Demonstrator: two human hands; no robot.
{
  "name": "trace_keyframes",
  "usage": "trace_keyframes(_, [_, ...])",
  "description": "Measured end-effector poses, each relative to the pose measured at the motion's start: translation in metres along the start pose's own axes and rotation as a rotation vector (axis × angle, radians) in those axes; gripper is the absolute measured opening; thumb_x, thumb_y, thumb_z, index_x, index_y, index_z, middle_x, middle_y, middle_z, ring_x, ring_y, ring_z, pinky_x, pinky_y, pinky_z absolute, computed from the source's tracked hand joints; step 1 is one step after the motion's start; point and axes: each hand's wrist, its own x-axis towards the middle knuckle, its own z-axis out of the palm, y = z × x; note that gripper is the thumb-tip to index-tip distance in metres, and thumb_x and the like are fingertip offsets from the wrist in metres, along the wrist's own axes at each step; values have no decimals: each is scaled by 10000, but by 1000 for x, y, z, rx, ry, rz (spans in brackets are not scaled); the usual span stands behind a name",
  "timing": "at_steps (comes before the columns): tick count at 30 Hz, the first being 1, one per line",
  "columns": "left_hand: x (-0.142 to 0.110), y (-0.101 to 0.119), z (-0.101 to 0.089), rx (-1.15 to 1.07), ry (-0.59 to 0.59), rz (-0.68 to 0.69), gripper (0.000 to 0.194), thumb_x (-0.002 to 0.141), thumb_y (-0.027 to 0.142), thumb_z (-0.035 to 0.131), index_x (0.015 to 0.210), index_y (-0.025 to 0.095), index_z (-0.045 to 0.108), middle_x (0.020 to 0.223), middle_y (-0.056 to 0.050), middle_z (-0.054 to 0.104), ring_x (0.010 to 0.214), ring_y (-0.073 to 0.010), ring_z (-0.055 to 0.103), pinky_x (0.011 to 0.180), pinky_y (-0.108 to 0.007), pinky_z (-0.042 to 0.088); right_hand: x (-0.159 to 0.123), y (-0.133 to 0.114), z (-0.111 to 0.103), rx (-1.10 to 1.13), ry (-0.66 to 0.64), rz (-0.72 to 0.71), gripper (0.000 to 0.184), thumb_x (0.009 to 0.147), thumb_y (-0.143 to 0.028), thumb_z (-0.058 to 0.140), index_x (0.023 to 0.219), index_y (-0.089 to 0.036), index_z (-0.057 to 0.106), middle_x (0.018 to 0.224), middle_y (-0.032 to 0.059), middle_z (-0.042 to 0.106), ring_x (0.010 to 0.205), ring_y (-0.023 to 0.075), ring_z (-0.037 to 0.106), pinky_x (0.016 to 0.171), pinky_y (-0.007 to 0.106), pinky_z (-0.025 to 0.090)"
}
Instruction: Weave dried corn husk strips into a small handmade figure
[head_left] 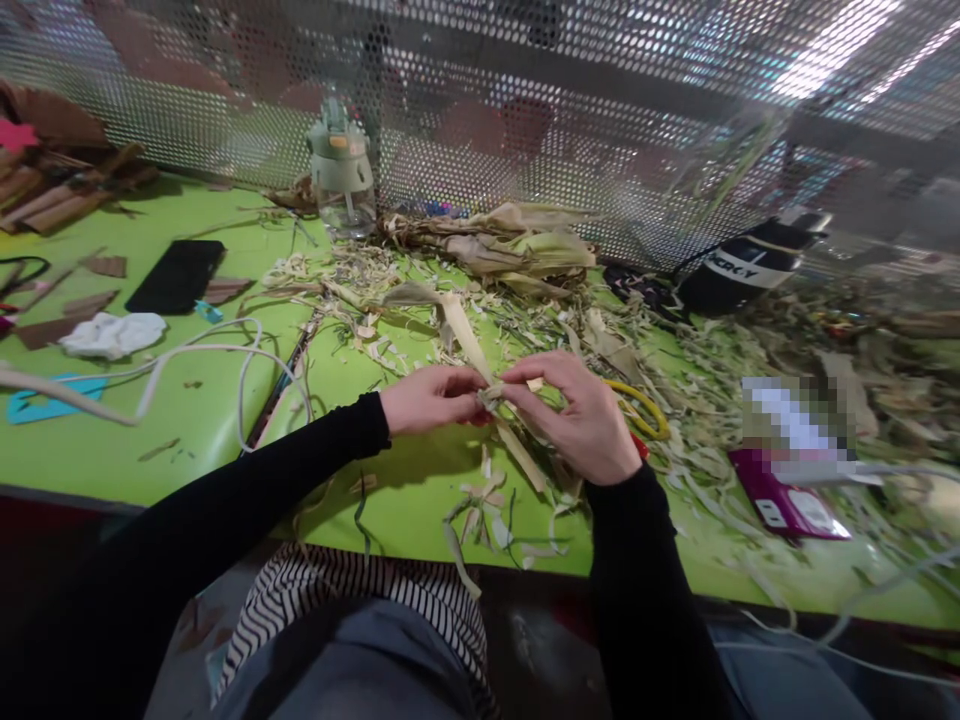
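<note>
A pale dried corn husk strip (466,332) runs between my two hands, its upper end slanting up to the left and its lower end down to the right. At its middle, a small bunched or knotted part is pinched by both hands. My left hand (435,398) is closed on it from the left. Thumb and forefinger of my right hand (574,415) grip the same spot from the right. Just below lie loose husk scraps (484,510). Beside my right hand rests a yellow-handled tool (646,408), partly hidden behind the fingers.
Husk shreds cover much of the green table (187,450). A bundle of husks (517,245) lies at the back near a clear bottle (343,180). Left are a black phone (176,277), white tissue (112,335) and white cable (247,345). Right are a black container (746,268) and purple packet (791,500).
</note>
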Motion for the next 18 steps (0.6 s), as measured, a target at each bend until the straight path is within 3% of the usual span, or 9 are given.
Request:
trace_keyframes(3, [0, 1, -1, -8, -4, 5, 67, 810, 72, 529, 822, 103, 586, 744, -31, 673, 701, -90, 629, 756, -279, 505, 0, -2, 1, 48, -43, -2, 65, 818, -270, 629, 830, -213, 657, 863, 44, 680, 853, 196, 617, 801, 362, 485])
trace_keyframes(8, [0, 2, -1, -66, 29, 25, 100, 823, 70, 506, 860, 100, 594, 777, -39, 680, 726, -84, 640, 778, -270, 508, 1, -1, -1, 54, 70, 55, 76, 819, -280, 631, 851, -214, 653, 865, 44, 679, 831, 189, 617, 783, 359, 486])
trace_keyframes(11, [0, 3, -1, -58, 30, 7, 93, 816, 53, 502, 798, 98, 582, 724, -28, 668, 695, -77, 633, 761, -254, 505, 1, -1, -1, 73, 6, 44, 67, 827, -274, 618, 823, -216, 652, 822, 32, 673, 797, 182, 616, 765, 351, 488])
trace_keyframes(15, [-1, 4, 1, -96, 12, 16, 102, 817, 59, 509, 848, 96, 598, 770, -38, 676, 706, -82, 636, 792, -281, 502, 0, -1, -1, 55, 20, 36, 202, 832, -283, 613, 1025, -233, 646, 861, 36, 659, 804, 178, 605, 770, 349, 486])
trace_keyframes(18, [0, 2, 2, -101, 4, -3, 104, 812, 61, 525, 875, 95, 599, 777, -40, 676, 702, -87, 637, 781, -286, 503, 0, 0, 1, 45, -21, -13, 144, 832, -282, 613, 950, -229, 676, 876, 42, 669, 855, 189, 602, 794, 356, 478])
